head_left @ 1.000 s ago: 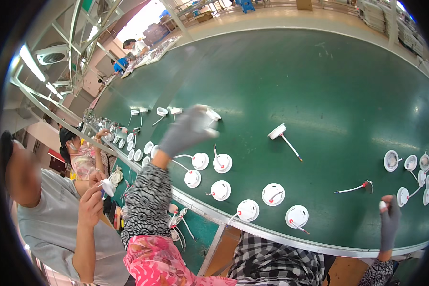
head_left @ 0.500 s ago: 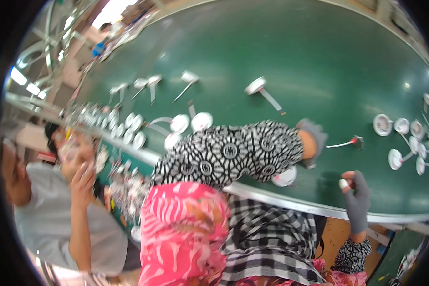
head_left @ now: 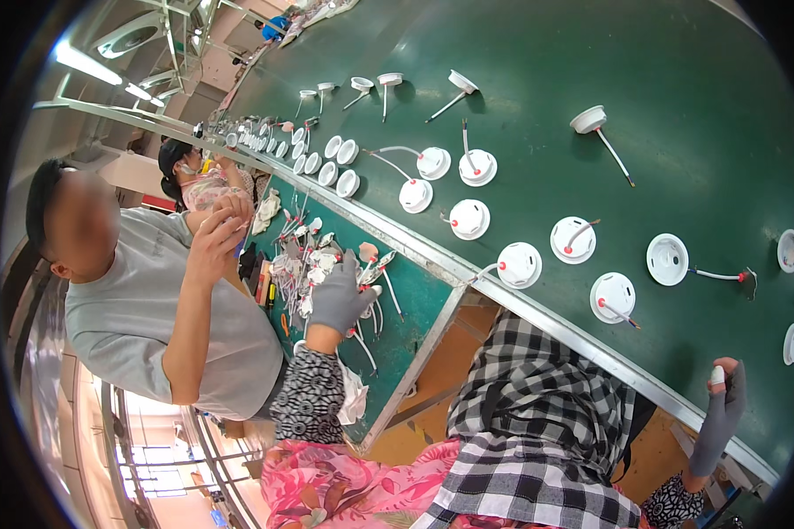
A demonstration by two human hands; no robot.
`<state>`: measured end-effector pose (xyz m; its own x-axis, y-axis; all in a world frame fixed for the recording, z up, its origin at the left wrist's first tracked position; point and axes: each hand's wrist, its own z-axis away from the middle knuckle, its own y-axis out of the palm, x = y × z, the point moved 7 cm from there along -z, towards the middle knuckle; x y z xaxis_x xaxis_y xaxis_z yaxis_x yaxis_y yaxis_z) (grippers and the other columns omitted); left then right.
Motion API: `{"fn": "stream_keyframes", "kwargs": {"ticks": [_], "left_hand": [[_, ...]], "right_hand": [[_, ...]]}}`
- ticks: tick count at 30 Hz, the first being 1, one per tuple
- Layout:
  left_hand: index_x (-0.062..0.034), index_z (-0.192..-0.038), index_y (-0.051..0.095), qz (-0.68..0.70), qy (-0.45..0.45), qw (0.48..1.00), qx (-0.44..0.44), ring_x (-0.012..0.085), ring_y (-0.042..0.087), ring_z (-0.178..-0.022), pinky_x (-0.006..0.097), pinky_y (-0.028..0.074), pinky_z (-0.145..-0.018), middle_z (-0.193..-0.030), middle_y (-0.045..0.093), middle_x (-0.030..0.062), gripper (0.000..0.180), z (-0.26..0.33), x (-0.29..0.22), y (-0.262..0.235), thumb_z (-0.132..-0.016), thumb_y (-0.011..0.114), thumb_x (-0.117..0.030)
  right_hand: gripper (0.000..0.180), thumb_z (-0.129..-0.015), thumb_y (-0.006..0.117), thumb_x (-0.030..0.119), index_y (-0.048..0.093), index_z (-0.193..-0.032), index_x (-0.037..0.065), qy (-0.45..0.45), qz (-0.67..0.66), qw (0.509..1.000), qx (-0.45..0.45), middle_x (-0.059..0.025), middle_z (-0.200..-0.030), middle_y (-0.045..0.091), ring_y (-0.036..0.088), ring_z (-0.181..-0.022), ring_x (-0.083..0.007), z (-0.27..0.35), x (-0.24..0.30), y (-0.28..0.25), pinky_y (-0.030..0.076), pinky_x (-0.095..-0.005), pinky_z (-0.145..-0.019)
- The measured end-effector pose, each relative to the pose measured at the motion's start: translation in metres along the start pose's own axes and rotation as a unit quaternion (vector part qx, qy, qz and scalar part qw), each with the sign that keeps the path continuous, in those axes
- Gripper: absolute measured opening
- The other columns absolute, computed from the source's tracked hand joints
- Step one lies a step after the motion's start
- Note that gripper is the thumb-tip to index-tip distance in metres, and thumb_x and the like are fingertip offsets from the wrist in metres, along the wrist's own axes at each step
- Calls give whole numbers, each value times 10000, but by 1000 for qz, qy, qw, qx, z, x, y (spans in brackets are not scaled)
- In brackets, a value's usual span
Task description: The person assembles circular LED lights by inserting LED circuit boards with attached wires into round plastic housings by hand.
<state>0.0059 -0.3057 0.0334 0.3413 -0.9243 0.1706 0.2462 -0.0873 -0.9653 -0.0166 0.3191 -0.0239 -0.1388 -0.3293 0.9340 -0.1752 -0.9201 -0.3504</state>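
The left hand (head_left: 342, 298) is at the wired parts (head_left: 298, 267) heaped on the left desk (head_left: 422, 310); whether it grips any, I cannot tell, nor for the right hand (head_left: 722, 407). Bunched leads (head_left: 393, 294) could snag, dragging neighbours along.

I see reaching room over the far table (head_left: 662, 115) at one o'clock; nearer, white round housings (head_left: 520, 266) obstruct twelve, tangled wired parts (head_left: 302, 269) ten.
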Motion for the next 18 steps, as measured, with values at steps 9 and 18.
{"fn": "stream_keyframes", "kwargs": {"ticks": [9,18], "left_hand": [[-120,-1285,517,-37,-38,983,-173,403,573,-1139,483,527,-847,-1174,606,178,502,-48,20,81,-807,662,-170],[-73,-1131,724,417,-63,873,-243,52,542,-669,241,436,-587,-792,643,-23,284,-48,94,34,-855,659,-65]], "right_hand": [[95,-922,575,109,602,-961,26,-5,13,998,65,46,-789,446,386,-700,-53,7,47,46,300,-217,-621],[132,-914,584,143,604,-958,20,15,9,997,80,38,-787,462,392,-704,-57,8,43,50,306,-225,-622]]}}
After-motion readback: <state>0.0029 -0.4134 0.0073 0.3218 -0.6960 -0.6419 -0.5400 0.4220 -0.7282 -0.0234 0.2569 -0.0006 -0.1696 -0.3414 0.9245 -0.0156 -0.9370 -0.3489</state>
